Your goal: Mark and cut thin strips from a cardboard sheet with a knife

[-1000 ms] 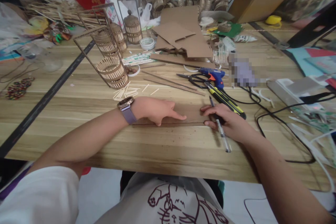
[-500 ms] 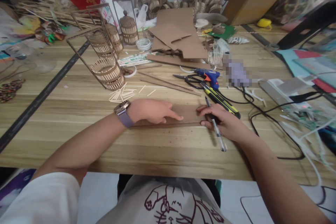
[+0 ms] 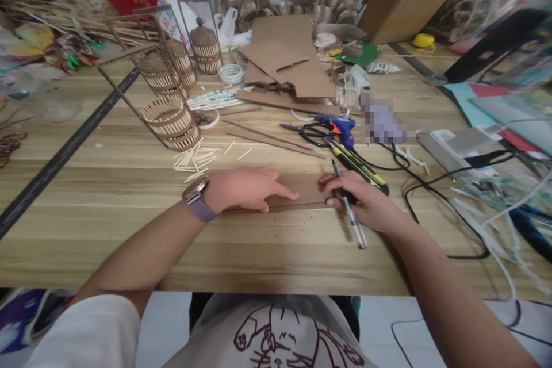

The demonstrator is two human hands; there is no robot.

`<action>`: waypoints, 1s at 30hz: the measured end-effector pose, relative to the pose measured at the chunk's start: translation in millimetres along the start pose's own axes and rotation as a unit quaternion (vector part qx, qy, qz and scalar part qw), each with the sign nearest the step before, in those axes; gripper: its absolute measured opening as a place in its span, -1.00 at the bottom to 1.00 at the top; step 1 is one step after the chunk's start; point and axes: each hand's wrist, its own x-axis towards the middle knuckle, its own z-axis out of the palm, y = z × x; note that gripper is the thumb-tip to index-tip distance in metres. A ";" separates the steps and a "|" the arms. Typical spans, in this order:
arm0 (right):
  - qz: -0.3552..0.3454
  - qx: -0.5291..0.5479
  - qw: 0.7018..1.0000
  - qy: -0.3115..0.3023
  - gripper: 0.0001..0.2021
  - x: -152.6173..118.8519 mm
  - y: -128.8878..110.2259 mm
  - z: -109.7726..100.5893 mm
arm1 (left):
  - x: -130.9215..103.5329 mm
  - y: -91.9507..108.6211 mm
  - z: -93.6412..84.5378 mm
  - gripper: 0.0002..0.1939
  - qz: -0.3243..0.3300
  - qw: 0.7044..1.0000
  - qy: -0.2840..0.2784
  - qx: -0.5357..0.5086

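Cardboard strip, one, under left hand; right hand holds one pen.

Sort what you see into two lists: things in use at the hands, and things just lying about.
In use:
- Cardboard strip, under the left hand
- Pen, in the right hand

Lying about, though some may serve the same job:
- Cutter
- Glue gun
- Scissors
- Short sticks
- Bottle
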 end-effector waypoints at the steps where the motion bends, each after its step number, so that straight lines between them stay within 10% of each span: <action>1: 0.000 0.000 1.000 0.000 -0.89 0.1 -0.3 -0.1 | 0.1 -0.5 0.3 -0.28 0.000 1.000 0.000 0.000; 30: -0.020 -0.007 1.000 0.004 -0.94 0.6 -1.3 0.3 | 0.8 -1.4 0.4 -0.25 0.001 1.000 -0.006 -0.002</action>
